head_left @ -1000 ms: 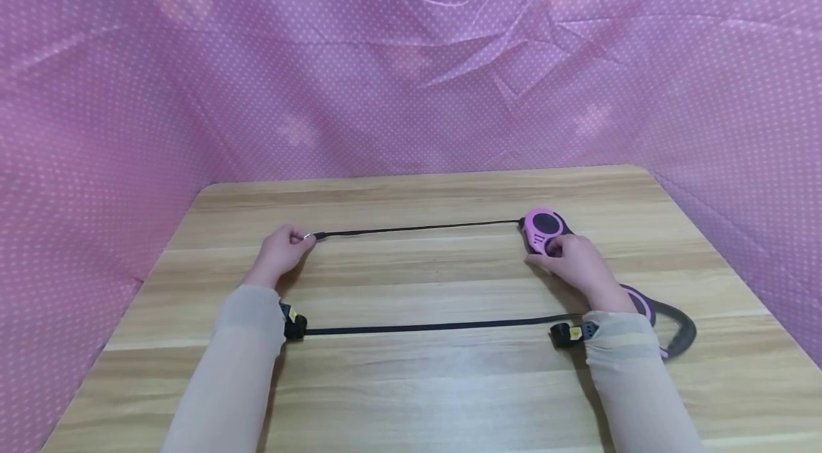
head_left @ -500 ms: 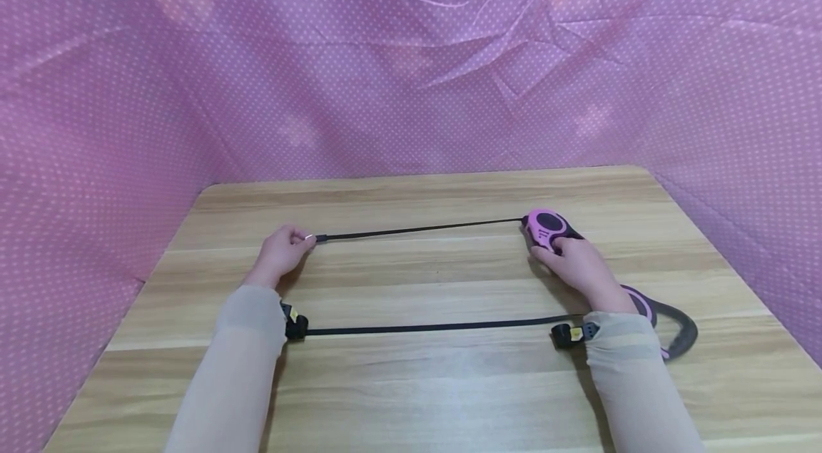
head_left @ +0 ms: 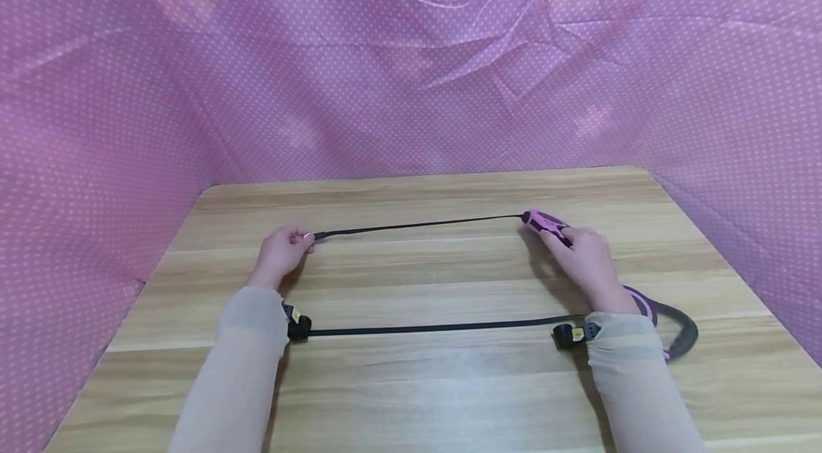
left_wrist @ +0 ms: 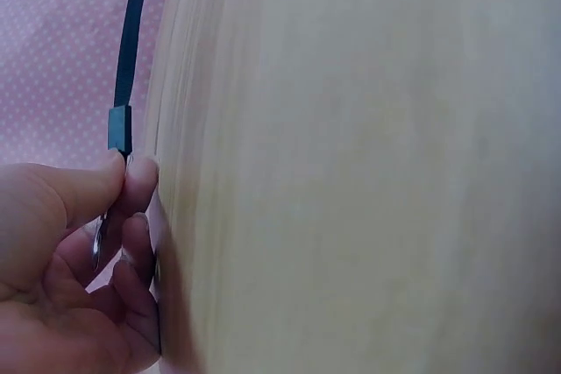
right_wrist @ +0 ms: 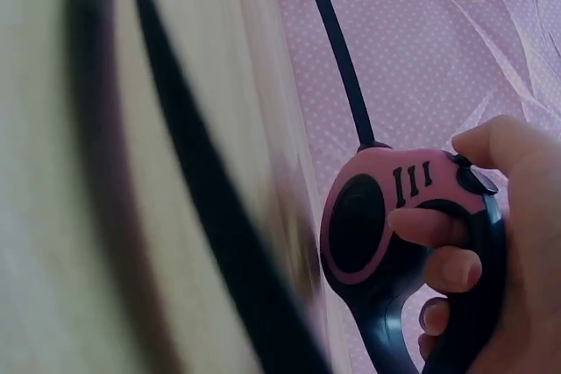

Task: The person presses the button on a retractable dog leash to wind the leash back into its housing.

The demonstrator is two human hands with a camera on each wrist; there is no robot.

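My right hand (head_left: 587, 260) holds a pink and black retractable dog leash (head_left: 538, 219) by its loop handle, tilted on edge above the table. In the right wrist view its fingers (right_wrist: 451, 256) curl through the handle (right_wrist: 484, 278), and the thumb lies by the black button (right_wrist: 476, 179). A flat black strap (head_left: 417, 225) runs from the casing across to my left hand (head_left: 280, 253), nearly straight. There the thumb and forefinger pinch the metal clip (left_wrist: 98, 244), mostly hidden by the hand, just past the black strap end (left_wrist: 119, 129).
A second pink and black leash (head_left: 683, 332) lies at the right, partly under my right forearm. Its black strap (head_left: 437, 328) stretches left across the wooden table (head_left: 411, 396). Pink dotted cloth (head_left: 411, 82) hangs behind and at both sides.
My right hand has turned the leash casing from face-up to on edge and lifted it slightly. The left hand stays in about the same place, pinching the clip.
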